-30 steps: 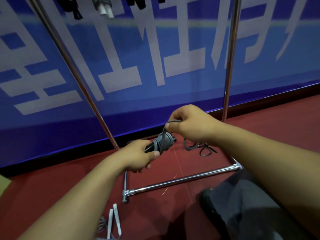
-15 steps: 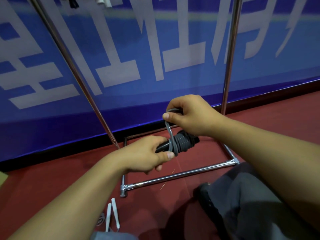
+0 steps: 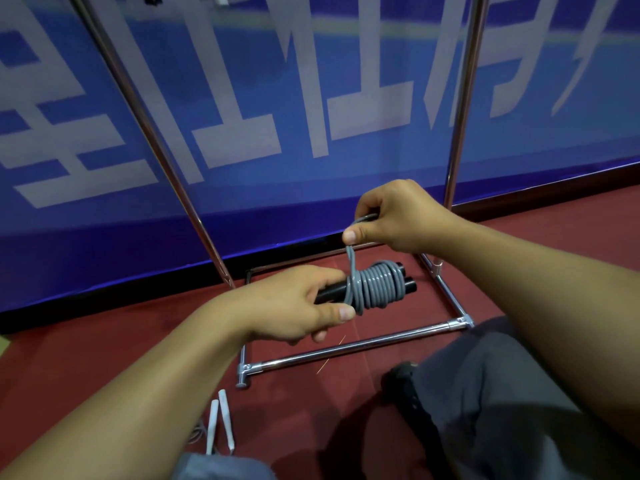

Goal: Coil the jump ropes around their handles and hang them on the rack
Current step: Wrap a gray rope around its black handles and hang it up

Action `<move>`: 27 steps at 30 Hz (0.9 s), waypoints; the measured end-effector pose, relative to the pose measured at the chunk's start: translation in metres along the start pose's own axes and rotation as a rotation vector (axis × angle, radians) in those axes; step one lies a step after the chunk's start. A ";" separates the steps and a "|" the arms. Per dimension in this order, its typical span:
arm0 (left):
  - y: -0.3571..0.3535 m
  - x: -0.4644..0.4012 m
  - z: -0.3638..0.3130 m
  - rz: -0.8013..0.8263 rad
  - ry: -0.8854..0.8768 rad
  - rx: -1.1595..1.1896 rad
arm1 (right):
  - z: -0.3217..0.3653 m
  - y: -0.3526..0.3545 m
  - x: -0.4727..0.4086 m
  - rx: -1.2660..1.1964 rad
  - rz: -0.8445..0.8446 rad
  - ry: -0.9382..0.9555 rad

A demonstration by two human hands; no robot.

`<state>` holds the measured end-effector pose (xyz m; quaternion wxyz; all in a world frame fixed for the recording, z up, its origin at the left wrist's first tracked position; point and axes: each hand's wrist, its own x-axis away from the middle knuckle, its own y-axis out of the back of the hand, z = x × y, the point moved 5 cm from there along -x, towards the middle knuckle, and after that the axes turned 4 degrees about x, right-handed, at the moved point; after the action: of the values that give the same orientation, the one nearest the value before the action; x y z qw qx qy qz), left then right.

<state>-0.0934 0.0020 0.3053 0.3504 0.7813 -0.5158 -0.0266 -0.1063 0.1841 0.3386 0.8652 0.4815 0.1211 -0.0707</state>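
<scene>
My left hand point(image 3: 294, 306) grips two black jump rope handles point(image 3: 407, 287) held side by side, pointing right. A grey rope point(image 3: 377, 287) is wound around them in several tight turns. My right hand point(image 3: 394, 216) is above the coil and pinches the last loop of that rope, pulled up taut from the left end of the coil. The chrome rack point(image 3: 363, 344) stands right behind my hands, its base bar on the red floor and two uprights rising to the top edge.
A second jump rope with white handles point(image 3: 221, 424) lies on the red floor at the lower left. A blue banner wall point(image 3: 311, 98) closes off the back. My knees in grey trousers point(image 3: 502, 393) fill the lower right. Dark items hang at the top edge.
The loose rope that lay on the floor has been wound onto the handles. The coil has grown, and both hands have drifted slightly right, with the right hand higher above the coil.
</scene>
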 end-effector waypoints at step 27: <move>0.006 0.005 -0.012 -0.183 -0.211 0.279 | -0.027 -0.016 -0.013 -0.390 0.069 -0.177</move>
<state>-0.0910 0.0030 0.3195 0.1789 0.8589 -0.4751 -0.0684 -0.1260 0.1987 0.3155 0.9510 0.3010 0.0395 -0.0581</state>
